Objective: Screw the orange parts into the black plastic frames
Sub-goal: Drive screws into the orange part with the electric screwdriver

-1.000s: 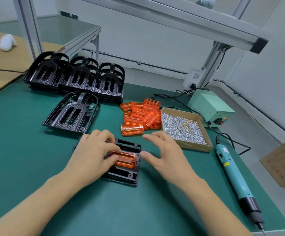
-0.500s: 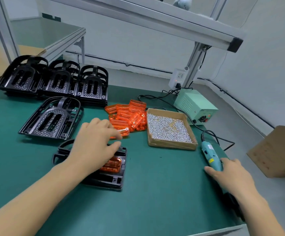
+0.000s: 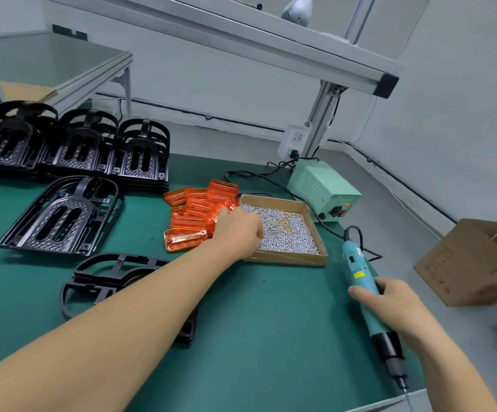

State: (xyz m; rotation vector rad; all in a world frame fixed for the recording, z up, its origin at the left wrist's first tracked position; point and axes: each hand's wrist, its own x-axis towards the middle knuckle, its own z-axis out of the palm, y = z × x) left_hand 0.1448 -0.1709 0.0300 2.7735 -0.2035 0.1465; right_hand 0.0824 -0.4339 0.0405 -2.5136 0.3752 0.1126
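At frame centre the left hand (image 3: 238, 230), grip unclear, reaches into the screw tray (image 3: 286, 258) while the right hand (image 3: 396, 304) grips the electric screwdriver (image 3: 360, 278); the nearest black frame (image 3: 116, 272) looks unscrewed, and more orange parts (image 3: 193, 209) wait.

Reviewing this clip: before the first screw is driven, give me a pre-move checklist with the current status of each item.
1. Electric screwdriver in hand: ok, the right hand grips its body, bit pointing toward the near table edge.
2. Screw picked up: cannot tell, the left hand is over the cardboard tray of screws, fingertips hidden.
3. Orange part seated in the near black frame: cannot tell, the left forearm covers it.
4. Frame held steady: not ok, neither hand touches it.
5. Spare orange parts within reach: ok, piled beside the tray.
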